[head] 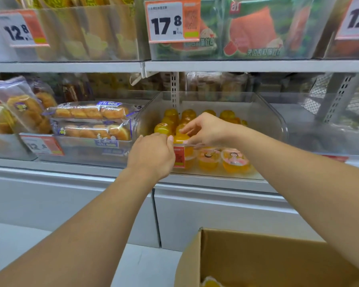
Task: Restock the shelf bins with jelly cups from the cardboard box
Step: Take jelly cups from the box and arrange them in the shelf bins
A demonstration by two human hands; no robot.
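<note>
Clear glossy plastic bin (263, 112), matt brown cardboard box (257, 257), smooth grey metal shelf (236, 66), shiny jelly cups (208, 160).

Cardboard box (257, 257) cut by the bottom edge, left hand (151, 155) fingers hidden behind its knuckles.

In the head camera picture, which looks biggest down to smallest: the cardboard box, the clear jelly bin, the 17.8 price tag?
1. cardboard box, though it is nearest the camera and cut off
2. clear jelly bin
3. 17.8 price tag
</note>
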